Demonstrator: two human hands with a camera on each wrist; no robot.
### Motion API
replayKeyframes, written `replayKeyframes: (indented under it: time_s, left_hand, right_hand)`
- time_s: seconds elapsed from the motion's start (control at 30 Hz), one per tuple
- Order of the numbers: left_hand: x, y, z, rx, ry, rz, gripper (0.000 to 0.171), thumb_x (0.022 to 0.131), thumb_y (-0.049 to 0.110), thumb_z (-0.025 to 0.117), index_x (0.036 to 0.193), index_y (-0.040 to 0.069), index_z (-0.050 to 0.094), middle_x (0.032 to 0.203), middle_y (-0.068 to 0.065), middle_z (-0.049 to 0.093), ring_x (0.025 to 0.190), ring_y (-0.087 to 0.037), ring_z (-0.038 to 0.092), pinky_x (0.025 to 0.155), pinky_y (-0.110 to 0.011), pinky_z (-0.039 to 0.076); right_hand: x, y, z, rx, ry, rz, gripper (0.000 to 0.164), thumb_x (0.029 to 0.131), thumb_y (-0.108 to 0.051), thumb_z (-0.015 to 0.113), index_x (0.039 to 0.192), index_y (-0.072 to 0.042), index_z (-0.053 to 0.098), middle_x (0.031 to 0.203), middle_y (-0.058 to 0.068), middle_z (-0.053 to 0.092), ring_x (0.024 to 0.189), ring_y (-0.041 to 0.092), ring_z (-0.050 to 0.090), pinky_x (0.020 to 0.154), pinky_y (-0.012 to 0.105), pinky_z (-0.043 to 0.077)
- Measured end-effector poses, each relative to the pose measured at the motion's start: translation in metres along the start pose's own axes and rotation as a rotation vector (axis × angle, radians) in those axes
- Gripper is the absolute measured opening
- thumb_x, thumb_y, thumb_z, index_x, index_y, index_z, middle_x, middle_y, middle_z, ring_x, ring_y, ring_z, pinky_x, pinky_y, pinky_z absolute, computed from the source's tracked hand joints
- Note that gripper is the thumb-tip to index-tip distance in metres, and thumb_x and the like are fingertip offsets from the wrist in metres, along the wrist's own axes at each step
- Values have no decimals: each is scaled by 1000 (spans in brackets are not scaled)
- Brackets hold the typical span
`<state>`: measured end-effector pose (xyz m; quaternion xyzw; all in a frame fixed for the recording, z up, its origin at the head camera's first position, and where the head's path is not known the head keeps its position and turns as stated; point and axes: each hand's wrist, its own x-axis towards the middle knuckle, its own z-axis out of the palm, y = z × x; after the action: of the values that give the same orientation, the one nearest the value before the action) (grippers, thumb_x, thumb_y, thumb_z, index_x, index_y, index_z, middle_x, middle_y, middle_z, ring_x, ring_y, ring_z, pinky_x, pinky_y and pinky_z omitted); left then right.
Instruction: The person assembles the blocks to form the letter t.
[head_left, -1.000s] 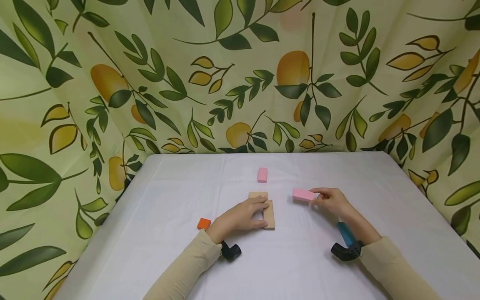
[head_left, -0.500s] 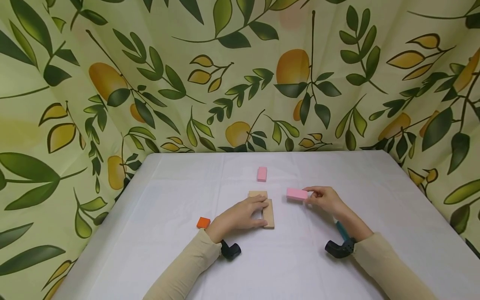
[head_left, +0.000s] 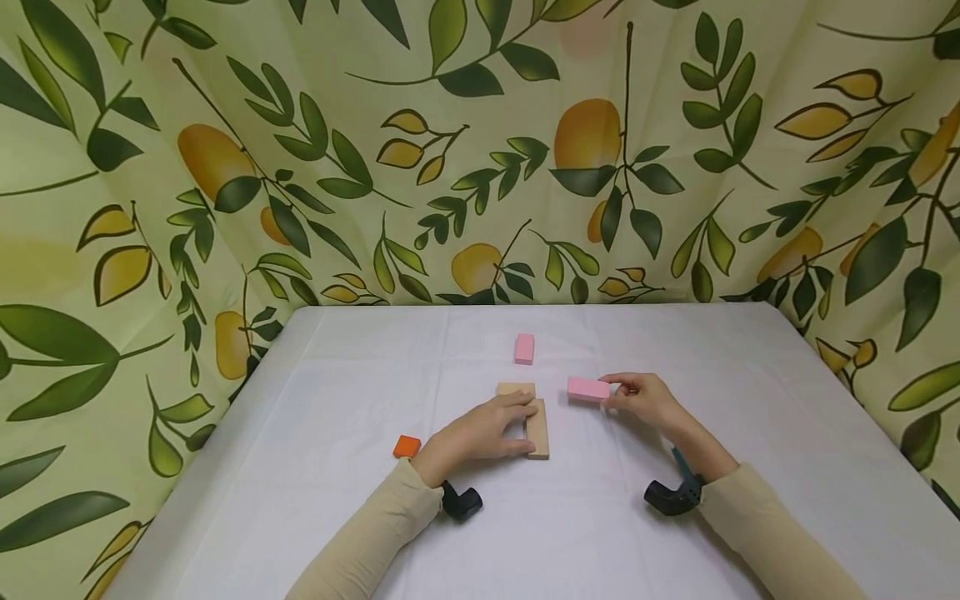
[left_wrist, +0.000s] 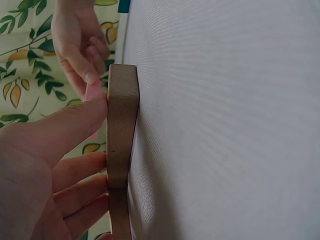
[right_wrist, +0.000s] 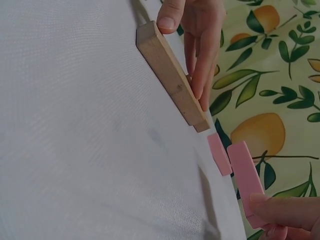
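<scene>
My left hand [head_left: 491,429] rests on light wooden blocks [head_left: 537,433] in the middle of the white table, thumb near the front end and fingers on top. In the left wrist view the thumb and fingers touch the upper edge of the wooden blocks [left_wrist: 122,135]; the palm hides part of the group in the head view. To the right, my right hand [head_left: 643,397] pinches a pink block [head_left: 588,388] by its right end, held above the cloth. Behind the wooden group lies a second pink block [head_left: 524,349].
A small orange block [head_left: 407,447] lies left of my left wrist. Black wrist cameras [head_left: 462,503] sit at both wrists, and a teal strip [head_left: 682,462] shows beside the right one. A curtain [head_left: 480,150] with printed leaves and fruit hangs behind the table.
My right hand has moved left with the pink block, nearer the wooden blocks. The left hand has stayed in place.
</scene>
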<state>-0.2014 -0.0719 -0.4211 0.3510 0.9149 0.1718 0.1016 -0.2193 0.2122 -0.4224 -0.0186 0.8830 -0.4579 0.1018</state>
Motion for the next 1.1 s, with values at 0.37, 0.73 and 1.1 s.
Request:
replayKeyframes:
  time_s: [0.37, 0.73, 1.1]
  left_hand:
    - [-1, 2, -1, 4, 0, -2, 60, 90, 38, 66, 140, 11, 50, 155, -5, 41, 147, -21, 35, 120, -39, 33]
    - [-2, 2, 1, -8, -5, -18, 60, 90, 38, 66, 141, 11, 50, 155, -5, 40, 147, -21, 34, 120, -39, 32]
    - [-2, 3, -1, 0, 2, -17, 59, 90, 38, 66, 140, 11, 51, 155, -4, 40, 146, -22, 35, 119, -39, 33]
  right_hand:
    - [5, 1, 7, 15, -17, -28, 43, 83, -9, 71, 123, 5, 61, 68, -6, 47, 61, 8, 39, 51, 22, 32]
    - [10, 2, 15, 27, -39, -14, 43, 83, -9, 71, 123, 4, 61, 68, -6, 47, 64, 10, 40, 53, 22, 32]
    - [16, -1, 20, 40, -40, -1, 43, 83, -8, 71, 124, 3, 61, 65, -7, 46, 57, 6, 37, 49, 20, 31]
